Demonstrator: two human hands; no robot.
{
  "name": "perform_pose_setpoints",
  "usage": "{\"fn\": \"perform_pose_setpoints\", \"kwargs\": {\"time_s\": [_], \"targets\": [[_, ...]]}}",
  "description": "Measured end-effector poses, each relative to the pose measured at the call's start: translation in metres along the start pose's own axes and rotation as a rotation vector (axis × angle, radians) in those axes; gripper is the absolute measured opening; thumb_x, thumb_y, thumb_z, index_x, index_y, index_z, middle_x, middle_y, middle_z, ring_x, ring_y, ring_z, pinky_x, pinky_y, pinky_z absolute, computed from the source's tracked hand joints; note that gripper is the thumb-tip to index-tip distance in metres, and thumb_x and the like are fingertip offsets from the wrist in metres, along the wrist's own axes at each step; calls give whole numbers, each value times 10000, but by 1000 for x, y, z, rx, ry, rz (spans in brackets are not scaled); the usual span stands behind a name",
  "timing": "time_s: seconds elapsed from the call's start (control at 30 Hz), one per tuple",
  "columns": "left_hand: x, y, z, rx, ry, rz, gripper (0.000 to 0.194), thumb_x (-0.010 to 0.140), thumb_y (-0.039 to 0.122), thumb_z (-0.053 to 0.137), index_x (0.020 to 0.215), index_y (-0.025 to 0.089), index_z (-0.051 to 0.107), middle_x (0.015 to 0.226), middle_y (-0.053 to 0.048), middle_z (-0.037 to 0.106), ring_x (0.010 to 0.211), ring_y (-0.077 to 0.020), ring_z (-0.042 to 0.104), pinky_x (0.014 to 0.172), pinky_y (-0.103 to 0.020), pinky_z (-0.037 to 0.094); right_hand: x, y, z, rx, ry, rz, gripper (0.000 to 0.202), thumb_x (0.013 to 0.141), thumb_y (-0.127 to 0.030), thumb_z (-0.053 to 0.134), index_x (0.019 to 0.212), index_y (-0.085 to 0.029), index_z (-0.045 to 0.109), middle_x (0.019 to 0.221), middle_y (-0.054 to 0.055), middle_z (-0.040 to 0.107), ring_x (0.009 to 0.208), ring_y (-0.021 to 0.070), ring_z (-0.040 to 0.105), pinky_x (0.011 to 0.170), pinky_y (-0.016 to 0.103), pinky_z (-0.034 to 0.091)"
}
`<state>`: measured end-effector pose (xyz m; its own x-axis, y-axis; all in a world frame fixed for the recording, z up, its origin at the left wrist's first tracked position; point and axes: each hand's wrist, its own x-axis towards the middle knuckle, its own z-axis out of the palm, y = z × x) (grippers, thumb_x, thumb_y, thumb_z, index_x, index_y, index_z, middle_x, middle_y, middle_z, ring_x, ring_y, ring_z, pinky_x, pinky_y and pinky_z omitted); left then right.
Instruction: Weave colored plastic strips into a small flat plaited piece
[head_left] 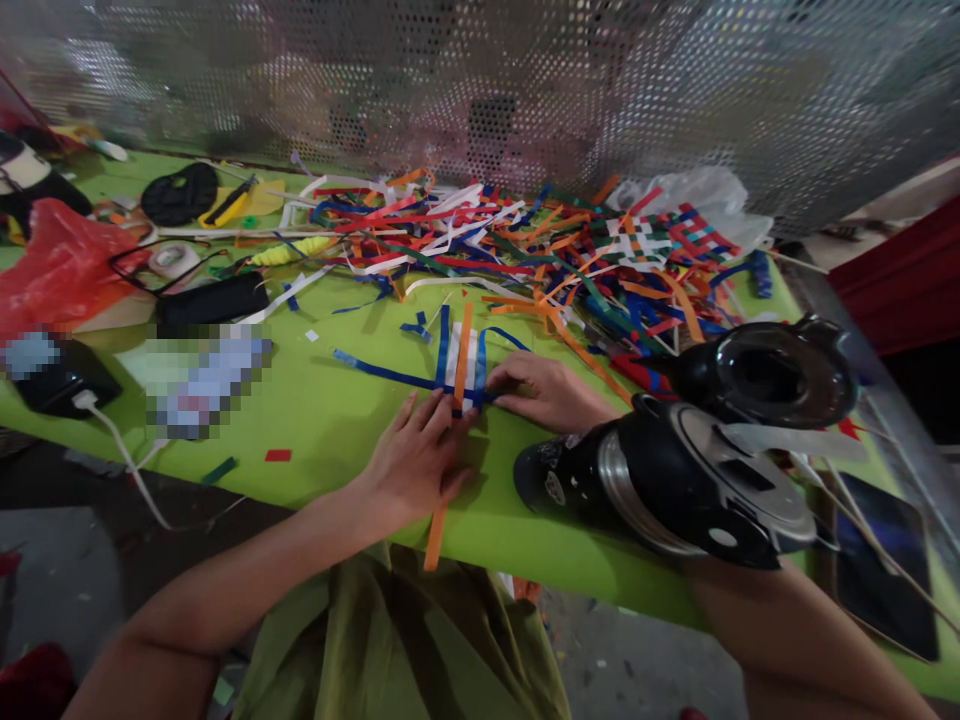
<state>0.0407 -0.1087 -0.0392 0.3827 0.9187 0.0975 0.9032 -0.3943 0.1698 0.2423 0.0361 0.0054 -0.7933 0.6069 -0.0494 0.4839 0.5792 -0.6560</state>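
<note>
1. In the head view, the left hand [416, 455] lies flat on the green table [315, 420]. Its fingers are stretched out, a little apart, and press down on a small woven patch [461, 375] made of thin, flat strips.
2. The right hand [544, 390] rests just right of the patch. Its fingers are curled close together, and the tips pinch a dark blue strip [390, 372] at the patch's right edge.
3. The patch sits in the middle of the table, between the two hands. It has blue, white and orange strips that cross each other.
4. One long orange strip [436, 535] runs from the patch toward the near edge and hangs over it.
5. Far behind the patch lies a big messy pile of strips [510, 240] in red, blue, orange, white and green.
6. A bigger woven mat [656, 235] with little squares lies on the far right.
7. A round, shiny black device [675, 480] is strapped on the right arm.
8. A red plastic bag [60, 265] looks crinkly on the far left.
9. A wall of metal with tiny holes [600, 90] stands behind the table.
</note>
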Motion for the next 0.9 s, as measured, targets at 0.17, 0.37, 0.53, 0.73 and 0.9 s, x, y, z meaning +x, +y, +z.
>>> {"fn": "perform_pose_setpoints", "kwargs": {"time_s": [0.17, 0.37, 0.53, 0.73, 0.9], "targets": [[0, 0, 1, 12, 1, 7, 661, 953, 518, 497, 1512, 172, 427, 1492, -173, 486, 1442, -354, 379, 1198, -548, 246, -4, 1, -4, -46, 23, -23, 152, 873, -433, 611, 889, -332, 724, 968, 101, 730, 953, 286, 662, 889, 430, 497], [0, 0, -1, 10, -13, 1, 667, 954, 518, 501, 1516, 167, 425, 1493, -176, 487, 1443, -359, 378, 1191, -547, 257, -3, 3, 2, -30, 5, 12, 198, 909, -396, 541, 929, -336, 729, 970, 84, 746, 923, 270, 671, 870, 429, 501], [0, 0, -1, 8, -1, 3, 669, 953, 536, 495, 1510, 172, 432, 1497, -168, 486, 1443, -352, 380, 1193, -542, 258, 0, 5, 4, 9, -5, -17, 228, 917, -412, 544, 887, -292, 735, 959, 88, 754, 932, 267, 680, 855, 426, 512], [0, 0, 0, -1, -2, 8, 664, 954, 525, 497, 1509, 166, 433, 1510, -170, 471, 1451, -348, 368, 1196, -539, 259, 2, 3, 2, 60, -47, -40, 212, 919, -398, 560, 851, -328, 748, 934, 73, 757, 903, 249, 684, 835, 395, 511], [0, 0, -1, -17, 4, 4, 654, 951, 519, 505, 1505, 179, 434, 1523, -169, 450, 1457, -344, 361, 1195, -539, 261, 2, 1, 1, 80, -91, -76, 221, 917, -396, 554, 859, -299, 744, 916, 75, 748, 897, 249, 686, 820, 398, 519]]}}
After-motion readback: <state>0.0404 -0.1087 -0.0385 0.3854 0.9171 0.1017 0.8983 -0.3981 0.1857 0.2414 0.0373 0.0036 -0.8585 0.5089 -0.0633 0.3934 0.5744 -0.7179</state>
